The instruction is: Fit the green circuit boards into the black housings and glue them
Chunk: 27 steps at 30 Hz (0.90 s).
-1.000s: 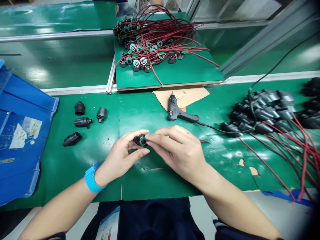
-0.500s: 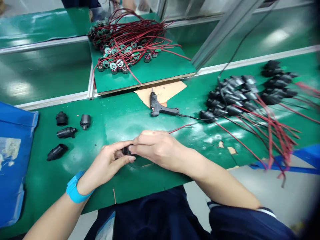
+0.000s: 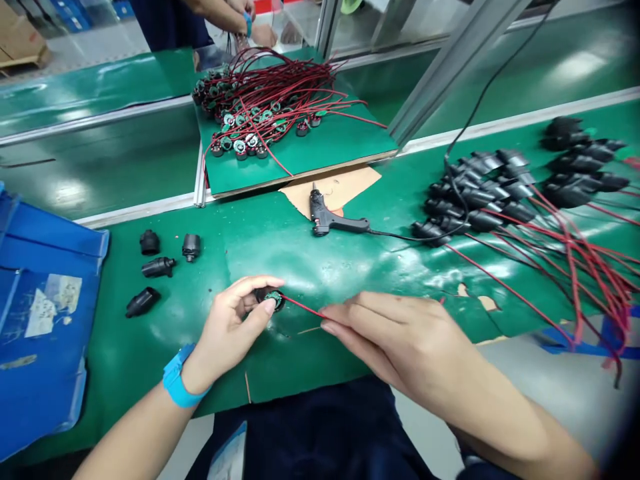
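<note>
My left hand [image 3: 234, 327], with a blue band at the wrist, grips a round black housing [image 3: 262, 293] between thumb and fingers. A green circuit board [image 3: 275, 300] shows in its open end. From there a red wire [image 3: 303, 306] runs right to my right hand [image 3: 390, 327], whose thumb and fingertips pinch it. Left of my hands lie several loose black housings [image 3: 158, 267]. Beyond my hands a black glue gun [image 3: 340, 221] rests partly on a piece of cardboard [image 3: 357, 185].
A raised green shelf [image 3: 330, 150] bears many wired round parts [image 3: 250, 143]. Black housings with red wires [image 3: 470, 193] are piled at the right. A blue bin [image 3: 40, 320] stands at the left. The glue gun's cable crosses the table. Behind the shelf, another person's hands [image 3: 263, 35] show.
My right hand has moved right, away from the housing, and now pulls the red wire out straight. The circuit board has come into view. The whole view has shifted slightly.
</note>
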{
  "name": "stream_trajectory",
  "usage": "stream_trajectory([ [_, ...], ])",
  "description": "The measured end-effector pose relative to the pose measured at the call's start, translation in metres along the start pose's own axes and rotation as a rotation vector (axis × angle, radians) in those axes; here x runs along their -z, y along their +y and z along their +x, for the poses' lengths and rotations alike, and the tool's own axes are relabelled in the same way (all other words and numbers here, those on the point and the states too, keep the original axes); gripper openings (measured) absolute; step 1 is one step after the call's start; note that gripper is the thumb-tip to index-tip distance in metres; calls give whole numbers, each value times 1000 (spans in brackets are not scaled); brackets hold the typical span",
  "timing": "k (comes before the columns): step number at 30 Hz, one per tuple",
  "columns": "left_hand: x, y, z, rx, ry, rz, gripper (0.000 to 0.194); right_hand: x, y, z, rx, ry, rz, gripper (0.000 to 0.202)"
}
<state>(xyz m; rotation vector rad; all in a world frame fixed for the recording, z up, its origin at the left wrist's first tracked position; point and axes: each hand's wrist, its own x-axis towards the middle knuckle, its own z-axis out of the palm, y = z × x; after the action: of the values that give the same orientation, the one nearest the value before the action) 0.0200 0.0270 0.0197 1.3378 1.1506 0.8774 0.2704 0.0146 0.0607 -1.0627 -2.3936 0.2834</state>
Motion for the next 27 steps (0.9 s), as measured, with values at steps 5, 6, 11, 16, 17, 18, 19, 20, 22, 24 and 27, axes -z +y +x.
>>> stream_trajectory([
  [5,-6,5,-1,60,45,-81,20,-13,-16,-12,-12,31,37,8],
  [6,-7,5,-2,74,50,-101,20,-13,-18,-13,-13,34,38,8],
  [11,-8,8,-5,118,59,-189,15,-9,-23,-15,-10,52,-52,9],
  [16,-3,10,-7,180,-74,-282,20,0,-27,-16,-86,82,-140,6],
  [17,-2,10,-8,192,-129,-321,24,2,-28,-16,-108,95,-162,10],
  [18,0,9,-9,204,-188,-364,31,4,-30,-16,-129,106,-187,12],
  [19,1,8,-10,214,-245,-409,38,5,-31,-16,-144,117,-217,14],
  [20,2,7,-10,224,-296,-451,46,7,-32,-16,-154,128,-250,16],
  [22,3,5,-11,250,-371,-513,61,8,-36,-17,-156,141,-327,20],
  [24,4,4,-10,273,-413,-551,67,8,-39,-16,-141,157,-401,22],
  [27,3,4,-9,289,-437,-584,69,8,-45,-15,-142,158,-464,24],
])
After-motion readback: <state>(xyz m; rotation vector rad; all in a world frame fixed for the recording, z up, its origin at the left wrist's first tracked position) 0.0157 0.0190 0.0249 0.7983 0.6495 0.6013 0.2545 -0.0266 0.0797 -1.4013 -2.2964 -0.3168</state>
